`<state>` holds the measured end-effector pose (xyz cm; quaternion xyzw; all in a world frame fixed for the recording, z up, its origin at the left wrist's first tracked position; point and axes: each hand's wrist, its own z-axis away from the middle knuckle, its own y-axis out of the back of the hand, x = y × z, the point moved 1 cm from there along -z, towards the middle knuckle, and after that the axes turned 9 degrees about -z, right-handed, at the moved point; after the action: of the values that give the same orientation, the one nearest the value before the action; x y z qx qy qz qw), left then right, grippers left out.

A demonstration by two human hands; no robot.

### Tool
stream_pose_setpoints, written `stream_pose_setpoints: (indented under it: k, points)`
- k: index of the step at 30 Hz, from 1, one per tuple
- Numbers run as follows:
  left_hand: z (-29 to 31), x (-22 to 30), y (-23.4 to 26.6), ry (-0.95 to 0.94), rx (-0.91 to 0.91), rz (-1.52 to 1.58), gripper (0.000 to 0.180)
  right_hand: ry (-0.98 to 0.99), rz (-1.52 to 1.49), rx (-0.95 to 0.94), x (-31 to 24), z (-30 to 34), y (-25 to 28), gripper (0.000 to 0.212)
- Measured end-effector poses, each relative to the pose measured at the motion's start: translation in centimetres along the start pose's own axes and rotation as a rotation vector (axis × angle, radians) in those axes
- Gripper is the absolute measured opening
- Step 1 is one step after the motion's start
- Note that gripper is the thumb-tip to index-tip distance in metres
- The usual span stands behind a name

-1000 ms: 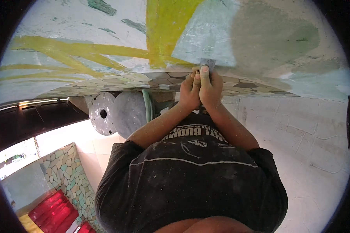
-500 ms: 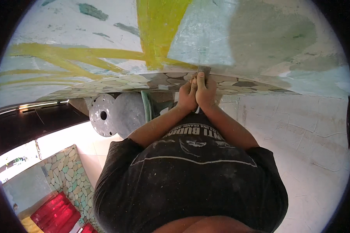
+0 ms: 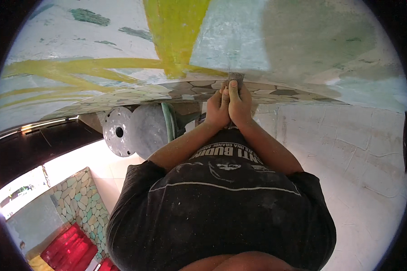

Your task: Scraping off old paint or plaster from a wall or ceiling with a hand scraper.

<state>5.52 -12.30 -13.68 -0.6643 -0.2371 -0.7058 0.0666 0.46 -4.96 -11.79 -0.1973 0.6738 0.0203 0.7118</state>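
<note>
My left hand and my right hand are pressed together in front of my chest, both closed round one tool. It looks like a scraper, with a flat grey rectangular end standing out past my thumbs. That end meets the painted wall just above a band of stone mosaic. Both thumbs lie along the tool, pointing at the wall. My palms and fingers hide most of its handle.
Yellow painted strokes and grey-green patches cover the wall. Left of my forearms are a grey round drum and a pale disc with holes. Pale flooring spreads to the right. Red cloth lies at lower left beside pebble mosaic.
The scraper's grey end shows slightly more above my thumbs. My hands keep the same hold, and the wall's markings have shifted a little left in view.
</note>
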Motion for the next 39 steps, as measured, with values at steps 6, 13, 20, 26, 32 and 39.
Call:
stream_pose_setpoints:
  k: [6,13,20,26,32,39]
  points:
    - [-0.6,0.4,-0.2,-0.082,0.055,0.006,0.046,0.114,0.070,0.047,2.0,-0.9,0.5,0.041]
    - [-0.4,-0.4,-0.2,0.049,-0.013,-0.102,0.045,0.129,0.213,0.035,1.9,-1.0,0.6,0.039]
    - [-0.1,-0.3,0.1,0.022,0.003,0.046,0.046,0.022,0.027,0.051,0.5,-0.2,-0.3,0.040]
    - [-1.5,1.2,0.9,-0.073,0.066,-0.124,0.044,0.121,0.043,0.063,-1.5,-0.9,-1.2,0.041]
    - [-0.6,0.4,0.0,0.005,0.017,-0.041,0.046,0.104,0.142,0.103,-0.3,-0.6,-0.3,0.040]
    - [-0.5,2.5,1.5,-0.028,0.044,-0.021,0.047,0.042,0.048,0.052,-2.6,-0.5,-1.6,0.043]
